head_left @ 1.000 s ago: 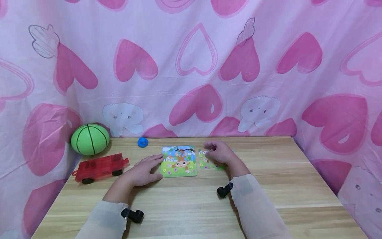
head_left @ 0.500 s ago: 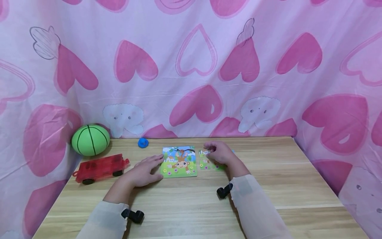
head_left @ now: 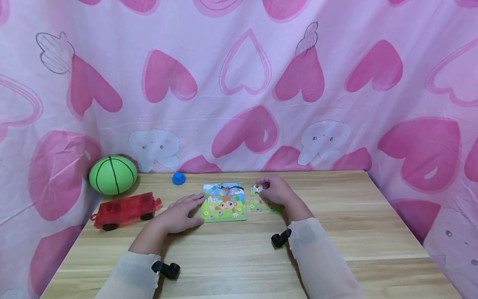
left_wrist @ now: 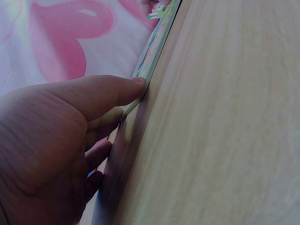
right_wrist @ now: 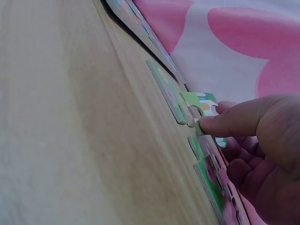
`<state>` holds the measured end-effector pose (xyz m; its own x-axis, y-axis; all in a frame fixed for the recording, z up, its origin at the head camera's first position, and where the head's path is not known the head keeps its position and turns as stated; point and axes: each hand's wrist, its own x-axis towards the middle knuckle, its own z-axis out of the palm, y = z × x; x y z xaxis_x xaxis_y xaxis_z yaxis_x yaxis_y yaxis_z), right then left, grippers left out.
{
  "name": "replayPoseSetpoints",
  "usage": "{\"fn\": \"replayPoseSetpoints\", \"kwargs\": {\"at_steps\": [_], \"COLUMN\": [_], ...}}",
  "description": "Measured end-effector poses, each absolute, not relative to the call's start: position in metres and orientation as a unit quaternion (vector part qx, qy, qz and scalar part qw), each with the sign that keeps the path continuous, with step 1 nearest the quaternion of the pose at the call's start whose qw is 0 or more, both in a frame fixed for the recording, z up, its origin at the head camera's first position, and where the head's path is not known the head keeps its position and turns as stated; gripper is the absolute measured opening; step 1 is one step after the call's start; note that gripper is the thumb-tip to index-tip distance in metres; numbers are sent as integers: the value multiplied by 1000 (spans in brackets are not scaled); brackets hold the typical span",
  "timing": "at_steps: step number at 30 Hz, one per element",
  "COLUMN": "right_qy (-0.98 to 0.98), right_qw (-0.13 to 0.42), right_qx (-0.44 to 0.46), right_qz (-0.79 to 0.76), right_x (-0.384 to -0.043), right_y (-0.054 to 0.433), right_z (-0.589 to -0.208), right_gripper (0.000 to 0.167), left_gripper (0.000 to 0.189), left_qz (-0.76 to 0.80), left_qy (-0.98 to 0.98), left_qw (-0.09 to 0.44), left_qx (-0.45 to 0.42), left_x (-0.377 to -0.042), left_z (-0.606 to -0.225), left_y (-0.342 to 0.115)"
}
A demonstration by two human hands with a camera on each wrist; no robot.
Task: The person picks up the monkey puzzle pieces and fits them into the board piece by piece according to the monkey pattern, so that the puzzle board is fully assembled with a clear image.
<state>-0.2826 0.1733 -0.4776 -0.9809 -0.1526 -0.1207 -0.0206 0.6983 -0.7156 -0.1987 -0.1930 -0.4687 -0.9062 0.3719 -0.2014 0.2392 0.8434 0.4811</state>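
Observation:
A square puzzle (head_left: 224,203) with a monkey picture lies on the table in the head view. My left hand (head_left: 183,214) rests along its left side, fingers fairly straight. In the left wrist view the thumb (left_wrist: 133,85) touches the puzzle's edge. To the right of the puzzle, my right hand (head_left: 278,192) pinches a puzzle piece (right_wrist: 192,99) between thumb and fingers. That piece is tilted up off the table in the right wrist view. A flat loose piece (right_wrist: 164,89) lies right beside it. More loose pieces (right_wrist: 208,178) lie under and near the hand, partly hidden by it.
A red toy wagon (head_left: 125,208) with black wheels stands left of my left hand. Behind it sits a green ball (head_left: 113,175) with black lines. A small blue knob-like object (head_left: 179,178) lies near the table's back edge, by the pink heart-print curtain (head_left: 239,137).
The pinched puzzle piece has shifted slightly up and right, and a gap now shows between it and the piece below. The left hand and monkey puzzle have not moved.

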Motion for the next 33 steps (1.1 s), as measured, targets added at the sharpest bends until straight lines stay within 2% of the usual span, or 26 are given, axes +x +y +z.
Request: {"fn": "replayPoseSetpoints", "kwargs": {"at_steps": [8, 13, 25, 33], "right_qy": [921, 908, 885, 873], "right_qw": [73, 56, 118, 143], "right_qx": [-67, -116, -203, -208], "right_qz": [-376, -399, -402, -417], "right_x": [-279, -273, -249, -258], "right_y": [168, 157, 100, 70], "right_z": [-473, -463, -453, -457], "right_gripper": [25, 25, 22, 23], "left_gripper": [83, 83, 83, 82], "left_qz": [232, 230, 234, 235], "left_qy": [947, 949, 947, 947], "left_qw": [145, 144, 151, 154], "left_qx": [165, 163, 160, 155], "left_x": [-199, -200, -198, -200], "left_z": [-467, -467, -466, -467], "left_y": [-193, -193, -193, -193]}}
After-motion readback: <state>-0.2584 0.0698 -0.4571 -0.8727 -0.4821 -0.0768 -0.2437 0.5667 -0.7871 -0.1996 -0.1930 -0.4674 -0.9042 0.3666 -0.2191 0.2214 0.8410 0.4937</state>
